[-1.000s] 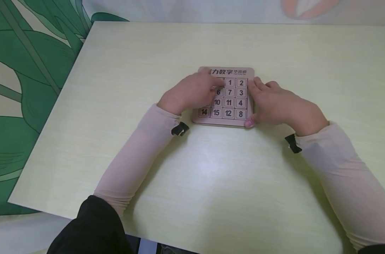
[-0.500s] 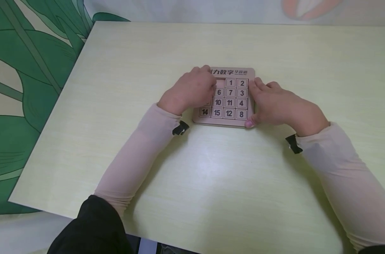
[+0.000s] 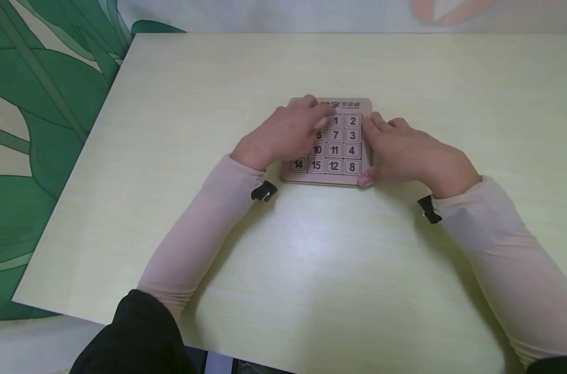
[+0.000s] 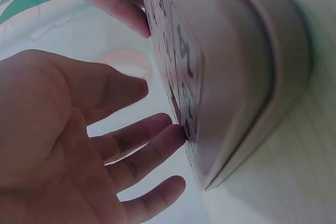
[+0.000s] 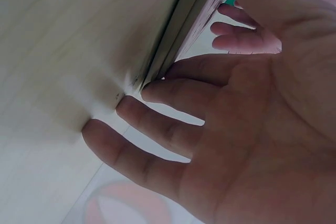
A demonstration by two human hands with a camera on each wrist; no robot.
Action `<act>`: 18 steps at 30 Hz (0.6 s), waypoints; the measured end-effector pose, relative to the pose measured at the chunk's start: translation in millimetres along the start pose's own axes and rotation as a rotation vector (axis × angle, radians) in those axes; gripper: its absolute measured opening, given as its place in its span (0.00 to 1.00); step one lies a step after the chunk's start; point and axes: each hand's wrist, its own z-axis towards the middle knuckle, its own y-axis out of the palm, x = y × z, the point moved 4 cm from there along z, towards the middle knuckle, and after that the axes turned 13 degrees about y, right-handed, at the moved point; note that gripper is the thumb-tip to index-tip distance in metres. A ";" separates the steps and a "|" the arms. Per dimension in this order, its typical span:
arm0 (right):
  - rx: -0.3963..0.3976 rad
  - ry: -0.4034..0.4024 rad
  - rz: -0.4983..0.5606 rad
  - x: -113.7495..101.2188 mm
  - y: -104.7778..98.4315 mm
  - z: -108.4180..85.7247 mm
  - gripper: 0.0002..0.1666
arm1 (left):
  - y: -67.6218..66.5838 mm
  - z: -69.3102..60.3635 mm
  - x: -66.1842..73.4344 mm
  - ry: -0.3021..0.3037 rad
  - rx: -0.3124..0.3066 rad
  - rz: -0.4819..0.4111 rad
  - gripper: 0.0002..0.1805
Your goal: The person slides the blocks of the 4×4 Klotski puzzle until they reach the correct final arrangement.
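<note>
A pale pink sliding number puzzle [image 3: 325,179] lies flat on the table, its numbered tiles set in rows inside a rounded frame. Over its upper left part is my left hand [image 3: 285,132], index finger stretched right beside the 1 tile [image 3: 336,121]. In the left wrist view a fingertip [image 4: 178,134] touches the tile face. That hand hides the top left tiles. Along the right edge rests my right hand [image 3: 407,153], its thumb [image 3: 365,180] at the lower right corner. The right wrist view shows straight fingers [image 5: 178,95] against the puzzle's side, others touching the table.
The light wood-look table [image 3: 283,270] spreads around the puzzle on all sides. Its left edge borders a wall with green leaf pictures [image 3: 44,104]. A pale wall [image 3: 283,15] stands behind the far edge.
My left index finger drew back left, baring a vacant slot beside the 1 tile, then stretched right again over that spot. My right hand stays at the puzzle's right edge.
</note>
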 end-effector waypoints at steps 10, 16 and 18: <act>-0.002 -0.007 -0.007 -2.0 0.0 1.6 0.72 | 9.6 2.8 -0.1 0.006 -0.050 0.111 0.27; -0.002 -0.005 -0.012 -1.4 -0.2 2.7 0.72 | 9.6 3.3 -0.7 -0.007 -0.077 0.096 0.28; -0.003 -0.002 -0.008 -1.2 -0.4 2.5 0.72 | 7.9 3.1 -1.2 -0.010 -0.071 0.069 0.27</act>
